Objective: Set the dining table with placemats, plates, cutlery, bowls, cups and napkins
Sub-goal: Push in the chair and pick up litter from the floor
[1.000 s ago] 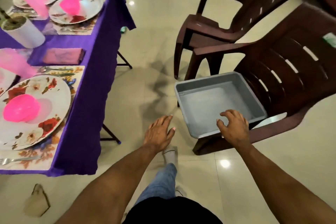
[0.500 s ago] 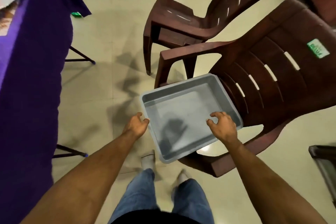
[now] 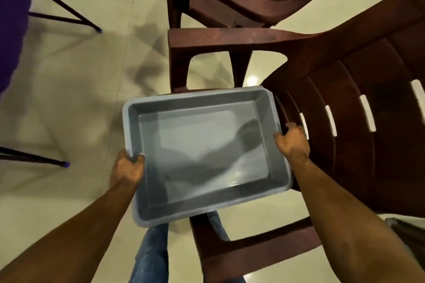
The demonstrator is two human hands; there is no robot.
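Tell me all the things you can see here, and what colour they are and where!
tub: one, grey, nothing in it, middle, over the near chair's seat
chairs: two, dark brown, right and top
tablecloth: one, purple, top left edge
table legs: two, dark with blue tips, left
floor: cream shiny tiles, all around
jeans: blue, bottom middle
left hand: one, grips the tub's left rim
right hand: one, grips the tub's right rim

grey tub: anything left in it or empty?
Empty. The grey tub's bare floor shows only shadows and glare, wall to wall. Left hand and right hand grip its opposite rims.
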